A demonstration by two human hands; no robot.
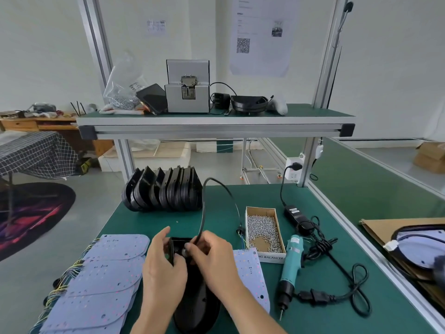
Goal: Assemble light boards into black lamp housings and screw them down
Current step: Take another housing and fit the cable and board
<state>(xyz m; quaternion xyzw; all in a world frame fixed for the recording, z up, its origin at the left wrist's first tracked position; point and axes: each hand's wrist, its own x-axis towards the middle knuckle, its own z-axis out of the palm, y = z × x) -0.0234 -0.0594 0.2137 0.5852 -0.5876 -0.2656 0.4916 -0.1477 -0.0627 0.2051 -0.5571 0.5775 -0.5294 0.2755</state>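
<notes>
Both hands grip a black lamp housing (192,300) at the bench's near edge: left hand (163,268) curled round its far end, right hand (212,259) pinching the black cable (204,208) there. Rigid, probably light plastic, best held by its rim; a light board (252,273) lies just beside it.

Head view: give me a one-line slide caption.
Both hands hold a black lamp housing on the green bench.

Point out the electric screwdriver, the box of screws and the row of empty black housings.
electric screwdriver (290,266): head view, teal grip.
box of screws (261,226): head view, screw pile inside.
row of empty black housings (166,191): head view, middle housing.
</notes>
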